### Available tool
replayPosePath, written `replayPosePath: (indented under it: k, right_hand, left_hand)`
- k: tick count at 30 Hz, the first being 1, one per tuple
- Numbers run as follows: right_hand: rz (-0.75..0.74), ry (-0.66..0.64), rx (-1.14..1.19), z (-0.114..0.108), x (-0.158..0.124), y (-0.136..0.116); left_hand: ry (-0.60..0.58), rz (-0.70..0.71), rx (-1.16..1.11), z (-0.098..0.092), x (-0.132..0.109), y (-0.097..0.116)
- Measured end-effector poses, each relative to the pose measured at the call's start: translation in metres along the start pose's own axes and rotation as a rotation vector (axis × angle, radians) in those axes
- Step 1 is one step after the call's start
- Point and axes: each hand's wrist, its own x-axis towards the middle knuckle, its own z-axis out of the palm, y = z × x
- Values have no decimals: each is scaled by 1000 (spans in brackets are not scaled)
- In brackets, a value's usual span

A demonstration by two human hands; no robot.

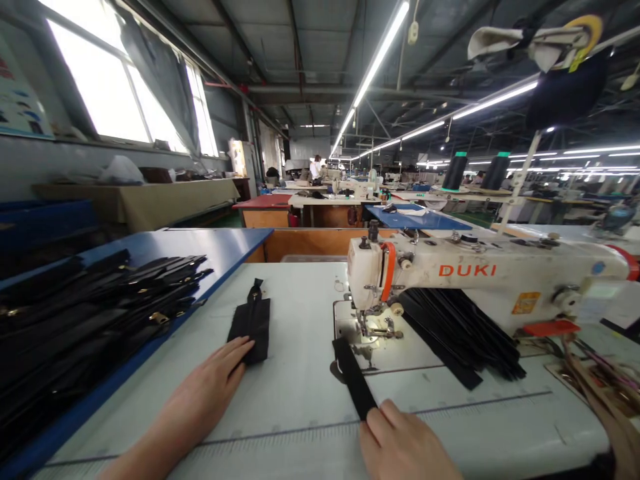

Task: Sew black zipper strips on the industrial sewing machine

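Right hand point(400, 439) pinching strip point(355, 380), left hand point(213, 383) apparently flat on near edge of zipper piece point(251, 320), bare tabletop point(300, 360) between

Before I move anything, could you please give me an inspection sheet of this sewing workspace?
Surface: pale tabletop, ruler markings along the front.
Job's things: black zipper piece, flat, left of the sewing machine; black strip, far end over the metal plate.
Clutter: fanned black strips under the machine arm; dark pile on the blue surface.
Hands: left hand on the zipper piece; right hand grips the strip's near end.
Cables: cannot tell among the straps at right.
Surroundings: windows left, strip lights overhead.
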Motion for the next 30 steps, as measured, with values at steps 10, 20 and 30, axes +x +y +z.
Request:
replayPosePath:
  k: [10, 20, 30]
  right_hand:
    - [149, -359, 183, -5, 50, -10]
    - [37, -290, 346, 2, 36, 19]
    - [243, -198, 759, 10, 24, 23]
  left_hand:
    - [-27, 7, -19, -4, -3, 7]
    - [60, 43, -75, 2, -6, 4]
    - [441, 115, -103, -24, -31, 17]
